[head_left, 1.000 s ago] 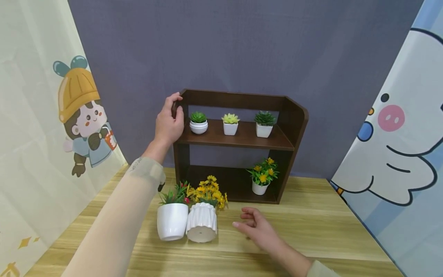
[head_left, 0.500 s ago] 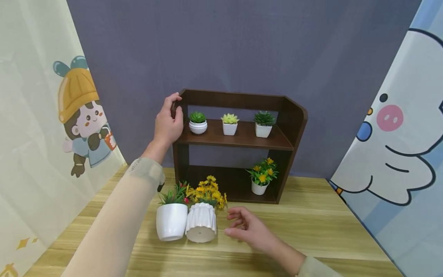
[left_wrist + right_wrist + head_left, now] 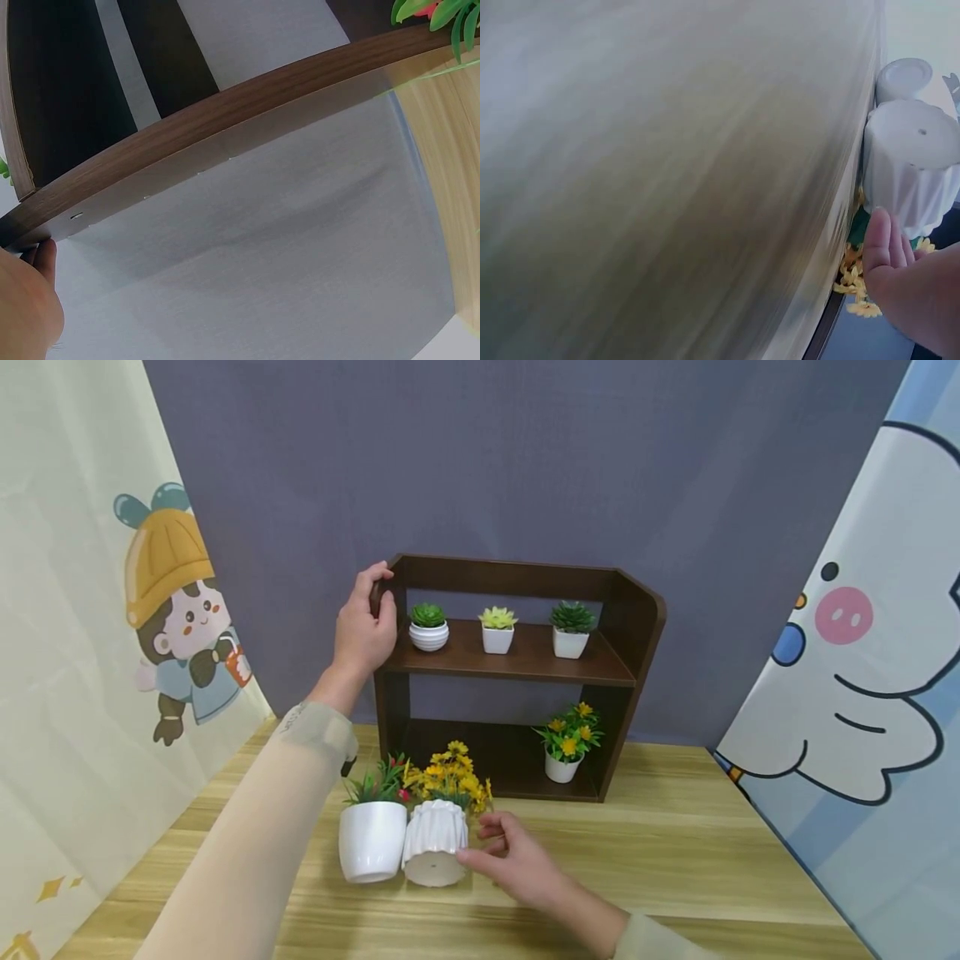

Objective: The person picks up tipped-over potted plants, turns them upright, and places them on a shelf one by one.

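My left hand (image 3: 365, 625) grips the upper left side panel of a dark brown two-tier shelf (image 3: 510, 670), thumb on the inner side. In the left wrist view the panel (image 3: 217, 131) runs diagonally past that hand. My right hand (image 3: 517, 864) has its fingers spread a little, its thumb tip right at a fluted white pot (image 3: 437, 839) of yellow flowers (image 3: 453, 774). That pot is tipped over, base toward me and flowers toward the shelf. Close on its left lies a smooth white pot (image 3: 372, 842) with red-budded greenery (image 3: 382, 783). In the right wrist view both bases show.
On the upper tier stand three small succulents: a round-potted one (image 3: 429, 628), a pale one (image 3: 498, 631) and a dark green one (image 3: 571, 631). A yellow-flowered pot (image 3: 562, 766) stands at the lower tier's right. Cloth walls enclose the wooden table (image 3: 675, 843).
My right hand has moved left across the table, from well apart to right at the fluted pot. My left hand stays on the shelf's side panel.
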Demonstrator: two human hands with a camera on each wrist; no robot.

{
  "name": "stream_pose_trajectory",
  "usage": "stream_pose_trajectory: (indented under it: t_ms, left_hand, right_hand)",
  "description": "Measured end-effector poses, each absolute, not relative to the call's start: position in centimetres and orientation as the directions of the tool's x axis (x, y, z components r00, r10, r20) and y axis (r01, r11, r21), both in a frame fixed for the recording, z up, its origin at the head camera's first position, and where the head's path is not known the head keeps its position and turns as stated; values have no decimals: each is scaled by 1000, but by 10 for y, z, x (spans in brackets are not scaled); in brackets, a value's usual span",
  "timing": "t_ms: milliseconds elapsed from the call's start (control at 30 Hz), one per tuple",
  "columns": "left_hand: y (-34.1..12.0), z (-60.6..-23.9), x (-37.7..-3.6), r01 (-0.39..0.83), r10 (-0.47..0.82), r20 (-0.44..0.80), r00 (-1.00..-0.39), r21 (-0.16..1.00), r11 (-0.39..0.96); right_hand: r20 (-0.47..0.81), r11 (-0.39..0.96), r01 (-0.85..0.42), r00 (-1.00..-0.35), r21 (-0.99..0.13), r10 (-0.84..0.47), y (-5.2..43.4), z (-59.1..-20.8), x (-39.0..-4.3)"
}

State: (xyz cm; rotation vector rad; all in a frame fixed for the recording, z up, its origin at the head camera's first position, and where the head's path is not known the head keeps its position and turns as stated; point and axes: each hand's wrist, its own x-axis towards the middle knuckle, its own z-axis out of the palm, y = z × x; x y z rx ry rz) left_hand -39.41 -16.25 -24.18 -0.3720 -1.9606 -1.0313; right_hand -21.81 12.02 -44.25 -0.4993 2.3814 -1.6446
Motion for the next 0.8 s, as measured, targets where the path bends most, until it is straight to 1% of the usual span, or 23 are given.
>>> stream_pose_trajectory:
  t_ms: [167,400,600,800]
  left_hand:
    - [-163,-242,-394,593,-121,800,-587,527,609]
    - [-163,-243,-394,597,-130,809,-573,522,609]
    - [-162,-243,-393,597,-122,804,-582,525,607]
    - [-163,-243,-393,600,-123,809,-575,519,610]
  right_hand:
    - [19,365,-148,-942,-919,-334,107,-443,-219]
    - [4,416,-121,-963,-901,-271,88,-443,-222]
    - [-5,407,-100,-968,-908,-250,78,-445,-222]
    - [-20,416,-81,-972,-906,-232,71,-444,-222]
